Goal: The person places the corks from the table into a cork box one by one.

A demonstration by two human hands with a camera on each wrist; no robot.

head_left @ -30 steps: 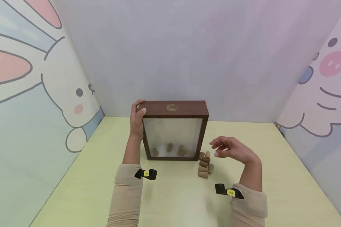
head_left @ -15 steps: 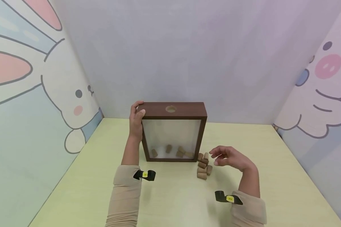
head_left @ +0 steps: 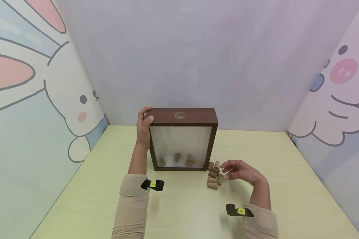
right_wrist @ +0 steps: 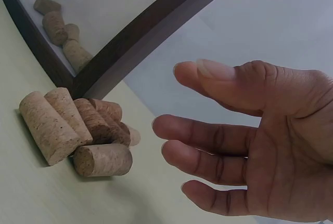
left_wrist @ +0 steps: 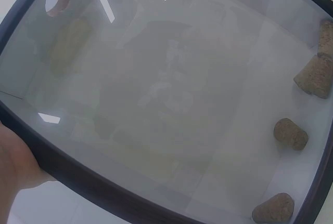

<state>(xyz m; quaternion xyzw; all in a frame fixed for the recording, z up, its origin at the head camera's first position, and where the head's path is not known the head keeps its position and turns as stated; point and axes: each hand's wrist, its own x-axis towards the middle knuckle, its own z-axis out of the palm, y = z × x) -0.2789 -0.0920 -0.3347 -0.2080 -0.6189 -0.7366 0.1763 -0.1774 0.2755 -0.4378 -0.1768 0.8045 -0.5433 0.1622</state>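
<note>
A dark wooden shadow box (head_left: pixel 182 117) with a glass front stands upright on the pale table, a round hole (head_left: pixel 179 115) in its top edge. Several corks (head_left: pixel 179 160) lie on its floor behind the glass (left_wrist: pixel 171 94). My left hand (head_left: pixel 144 125) grips the box's top left corner. A small pile of loose corks (head_left: pixel 213 174) lies just right of the box. My right hand (head_left: pixel 237 171) hovers beside that pile with its fingers relaxed and spread, holding nothing. The right wrist view shows those fingers (right_wrist: pixel 208 141) close to the corks (right_wrist: pixel 78 130) without touching them.
The pale green table (head_left: pixel 182 205) is enclosed by cartoon-printed walls at left, back and right. Black straps with yellow tags sit on both sleeves (head_left: pixel 152 184).
My right hand has come down and moved slightly left toward the loose cork pile. The left hand and the box have stayed where they were.
</note>
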